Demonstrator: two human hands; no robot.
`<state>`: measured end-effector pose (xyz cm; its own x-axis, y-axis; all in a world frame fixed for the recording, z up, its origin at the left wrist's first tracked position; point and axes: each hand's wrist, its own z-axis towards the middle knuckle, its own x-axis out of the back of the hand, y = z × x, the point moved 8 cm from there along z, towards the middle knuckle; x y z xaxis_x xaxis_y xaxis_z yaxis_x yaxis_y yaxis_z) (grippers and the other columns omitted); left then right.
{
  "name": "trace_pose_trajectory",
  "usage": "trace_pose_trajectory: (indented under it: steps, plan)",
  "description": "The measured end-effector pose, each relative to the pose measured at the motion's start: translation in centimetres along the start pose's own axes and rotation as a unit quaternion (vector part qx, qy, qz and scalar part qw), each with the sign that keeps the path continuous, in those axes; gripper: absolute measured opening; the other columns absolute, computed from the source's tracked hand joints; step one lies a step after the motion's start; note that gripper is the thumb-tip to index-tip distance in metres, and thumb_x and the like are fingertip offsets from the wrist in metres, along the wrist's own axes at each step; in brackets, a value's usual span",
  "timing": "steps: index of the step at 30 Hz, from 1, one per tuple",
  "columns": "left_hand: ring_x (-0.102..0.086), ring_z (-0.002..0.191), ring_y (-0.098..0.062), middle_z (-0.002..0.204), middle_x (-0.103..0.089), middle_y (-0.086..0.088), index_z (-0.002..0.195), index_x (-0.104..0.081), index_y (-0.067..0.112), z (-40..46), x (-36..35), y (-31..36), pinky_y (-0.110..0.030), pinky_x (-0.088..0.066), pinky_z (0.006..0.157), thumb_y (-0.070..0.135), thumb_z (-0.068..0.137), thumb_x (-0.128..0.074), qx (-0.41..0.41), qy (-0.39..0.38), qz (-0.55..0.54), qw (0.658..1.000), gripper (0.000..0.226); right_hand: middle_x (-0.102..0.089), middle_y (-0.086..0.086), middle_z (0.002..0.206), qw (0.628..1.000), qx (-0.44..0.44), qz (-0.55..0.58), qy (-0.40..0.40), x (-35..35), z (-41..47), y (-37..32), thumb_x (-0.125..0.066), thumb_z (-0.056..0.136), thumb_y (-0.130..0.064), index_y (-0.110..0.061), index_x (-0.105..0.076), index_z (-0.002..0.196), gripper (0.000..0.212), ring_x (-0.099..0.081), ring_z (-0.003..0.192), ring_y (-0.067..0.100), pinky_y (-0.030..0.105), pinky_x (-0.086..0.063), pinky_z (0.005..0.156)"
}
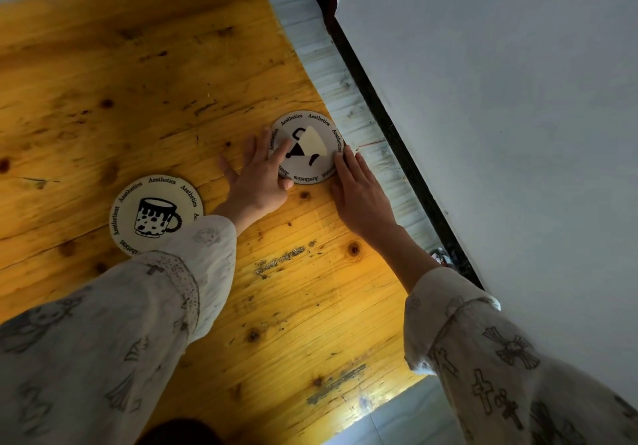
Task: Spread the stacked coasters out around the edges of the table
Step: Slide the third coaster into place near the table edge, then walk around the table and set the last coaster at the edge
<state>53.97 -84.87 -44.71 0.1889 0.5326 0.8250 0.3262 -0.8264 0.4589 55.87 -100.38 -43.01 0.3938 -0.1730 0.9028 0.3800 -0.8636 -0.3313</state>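
Pressing flat, open hands, left (pixel 257 178) and right (pixel 357 189), on a round printed coaster (pixel 310 147) atop knotty wood table (pixel 138 75).

Head view, steeply down, close

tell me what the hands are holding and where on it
Nothing is lifted. The left hand presses its fingers flat on the left part of the coaster lying by the table edge; the right hand touches its right rim with fingertips.
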Motion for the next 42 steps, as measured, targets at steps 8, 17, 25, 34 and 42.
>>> trace_pose_trajectory:
  steps: [8,17,25,34,42]
  plan:
    - [0.003,0.143,-0.028,0.156,0.000,-0.010,0.143,0.002,0.023,-7.7,-0.4,-1.4,-0.058,0.001,0.114,0.034,0.087,-0.049,-0.029,0.003,0.049,0.998,0.076,0.001,0.013,0.159,0.995,-0.060,0.041,-0.070,-0.8,-6.2,-1.3,-0.041,0.096,-0.027,-0.011,-0.010,0.147,0.062,0.004,0.147,0.028,0.043,-0.008,0.122]
    - [-0.010,0.142,-0.029,0.155,-0.010,-0.011,0.143,-0.008,0.021,-22.9,-0.1,-7.1,-0.051,-0.017,0.114,0.034,0.087,-0.049,0.092,0.003,-0.102,0.990,0.071,-0.016,0.011,0.158,0.979,-0.043,0.105,-0.169,-2.8,-14.7,-9.7,-0.041,0.097,-0.028,-0.014,-0.020,0.146,0.055,-0.018,0.145,0.028,0.044,-0.024,0.117]
    - [-0.022,0.138,-0.027,0.151,-0.023,-0.010,0.142,-0.016,0.017,-33.6,2.8,-14.2,-0.041,-0.021,0.111,0.030,0.088,-0.050,0.215,0.069,-0.251,0.941,0.065,-0.036,0.011,0.149,0.973,0.038,0.081,-0.212,-4.8,-19.4,-20.8,-0.040,0.097,-0.027,-0.015,-0.025,0.144,0.051,-0.033,0.137,0.029,0.042,-0.030,0.111]
    - [-0.030,0.134,-0.031,0.146,-0.031,-0.017,0.138,-0.028,0.009,-45.5,8.1,-27.2,-0.036,-0.025,0.110,0.015,0.086,-0.054,0.265,0.144,-0.308,0.902,0.058,-0.041,0.010,0.146,0.961,0.097,0.070,-0.249,-11.3,-24.1,-36.8,-0.039,0.097,-0.027,-0.018,-0.027,0.143,0.048,-0.046,0.128,0.029,0.041,-0.037,0.107]
    - [-0.038,0.130,-0.028,0.140,-0.040,-0.015,0.134,-0.036,0.012,-57.5,14.6,-43.4,-0.033,-0.030,0.105,0.022,0.087,-0.054,0.225,0.153,-0.266,0.925,0.052,-0.045,0.009,0.143,0.963,0.119,0.100,-0.219,-17.2,-29.8,-54.8,-0.043,0.096,-0.028,-0.017,-0.030,0.142,0.048,-0.042,0.131,0.024,0.037,-0.034,0.107]
